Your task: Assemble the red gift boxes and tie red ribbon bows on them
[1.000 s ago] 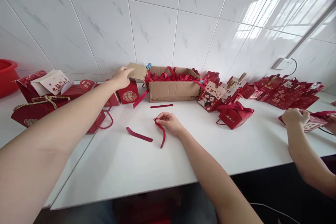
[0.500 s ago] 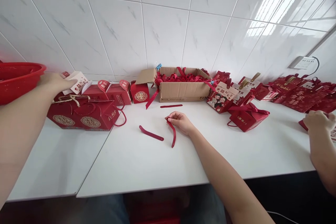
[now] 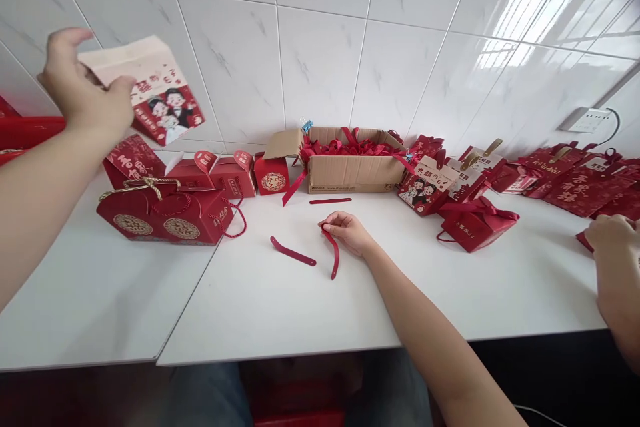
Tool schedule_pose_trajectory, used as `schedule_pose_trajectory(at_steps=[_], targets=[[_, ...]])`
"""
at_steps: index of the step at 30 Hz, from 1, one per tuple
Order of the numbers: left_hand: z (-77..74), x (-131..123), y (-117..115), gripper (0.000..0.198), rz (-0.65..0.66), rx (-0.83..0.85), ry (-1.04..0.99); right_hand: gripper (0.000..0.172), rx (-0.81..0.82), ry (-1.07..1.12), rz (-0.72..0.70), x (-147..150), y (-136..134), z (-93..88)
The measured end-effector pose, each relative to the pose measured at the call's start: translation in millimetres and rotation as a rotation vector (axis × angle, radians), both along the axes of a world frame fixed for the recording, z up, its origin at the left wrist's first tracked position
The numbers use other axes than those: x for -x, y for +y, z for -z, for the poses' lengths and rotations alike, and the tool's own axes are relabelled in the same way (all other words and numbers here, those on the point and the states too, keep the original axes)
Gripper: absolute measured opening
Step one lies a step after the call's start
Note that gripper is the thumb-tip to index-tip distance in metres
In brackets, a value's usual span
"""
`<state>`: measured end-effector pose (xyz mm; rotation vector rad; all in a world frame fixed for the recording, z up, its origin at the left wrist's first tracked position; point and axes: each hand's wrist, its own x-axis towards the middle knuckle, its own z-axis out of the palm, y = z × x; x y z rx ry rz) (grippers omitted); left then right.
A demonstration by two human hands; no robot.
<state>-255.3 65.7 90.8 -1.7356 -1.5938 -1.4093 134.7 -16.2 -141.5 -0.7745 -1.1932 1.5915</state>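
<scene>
My left hand (image 3: 85,90) is raised at the upper left, fingers closed on a flat cream and red gift box (image 3: 150,90) with a cartoon couple printed on it. My right hand (image 3: 350,230) rests on the white table (image 3: 280,307), its fingers curled round one end of a dark red handle strip (image 3: 333,255). A second red strip (image 3: 293,251) lies just left of it, and a third strip (image 3: 330,201) lies further back, in front of the cardboard box.
An open cardboard box (image 3: 350,173) of red ribbons stands at the wall. Red gift boxes (image 3: 165,213) sit at the left, more gift boxes (image 3: 450,193) at the right. Another person's hand (image 3: 613,237) works at the far right edge.
My left hand has swung from the cardboard box's flap to the far left, picked up the flat gift box and lifted it. My right hand has stayed on the strip.
</scene>
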Motion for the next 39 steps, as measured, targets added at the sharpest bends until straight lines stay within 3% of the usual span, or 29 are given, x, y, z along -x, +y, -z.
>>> schedule_pose_trajectory(at_steps=[2, 4, 6, 9, 11, 13, 15, 21, 28, 34, 39], targets=[[-7.9, -31, -8, 0.08, 0.145, -0.041, 0.082, 0.029, -0.012, -0.011, 0.002, 0, -1, -0.5], [2.0, -64, -20, 0.076, 0.273, -0.044, 0.064, 0.029, -0.028, -0.028, 0.0, 1, -3, -2.0], [30.0, -95, -36, 0.066, 0.372, -0.08, -0.02, 0.028, -0.046, -0.044, 0.001, 3, -8, -5.4], [90.5, -131, -61, 0.04, 0.445, -0.032, -0.133, 0.025, -0.119, -0.059, 0.026, 7, -21, -15.7], [127.8, -148, -76, 0.035, 0.489, 0.063, -0.21, 0.023, -0.189, -0.043, 0.062, 10, -32, -25.5], [153.4, -160, -87, 0.033, 0.57, 0.146, -0.314, 0.022, -0.258, -0.011, 0.114, 11, -43, -35.6], [165.9, -168, -96, 0.033, 0.641, 0.224, -0.404, 0.02, -0.329, 0.001, 0.181, 11, -52, -44.3], [166.0, -180, -111, 0.03, 0.798, 0.414, -0.424, 0.014, -0.555, -0.18, 0.43, 11, -63, -54.8], [169.3, -187, -126, 0.021, 0.836, 0.346, -0.329, 0.004, -0.993, -0.606, 0.729, 18, -74, -54.8], [169.2, -191, -138, 0.017, 0.897, 0.367, -0.347, 0.009, -1.139, -0.706, 0.851, 22, -78, -57.1], [168.1, -191, -141, 0.012, 0.951, 0.328, -0.297, 0.008, -1.225, -0.716, 0.842, 22, -81, -59.4]])
